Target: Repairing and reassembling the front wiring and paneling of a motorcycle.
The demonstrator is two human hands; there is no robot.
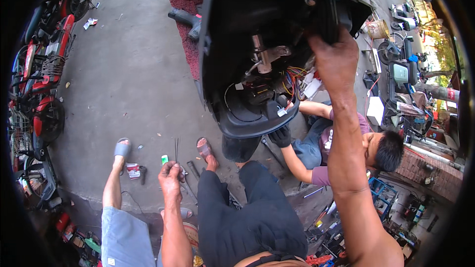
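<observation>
A large black plastic scooter shell (220, 69) stands in front of me, open side toward me. Inside it are a metal tube (261, 54), a bundle of coloured wires (295, 80) and white connectors (312, 86). My right hand (339, 62) is closed on the shell's upper right part, its fingertips partly hidden in shadow. Low on the left, my left hand (170, 175) pinches thin black cable ties (177, 149) that point upward. A co-worker's black-gloved hand (280, 136) is at the shell's lower rim.
The co-worker (349, 143) crouches at the right, below my right arm. Another person's leg (113, 188) is at the left. A wrench (271, 151) and a red packet (133, 170) lie on the ground. Red scooters (49, 64) line the left; a power tool (187, 21) rests on red cloth.
</observation>
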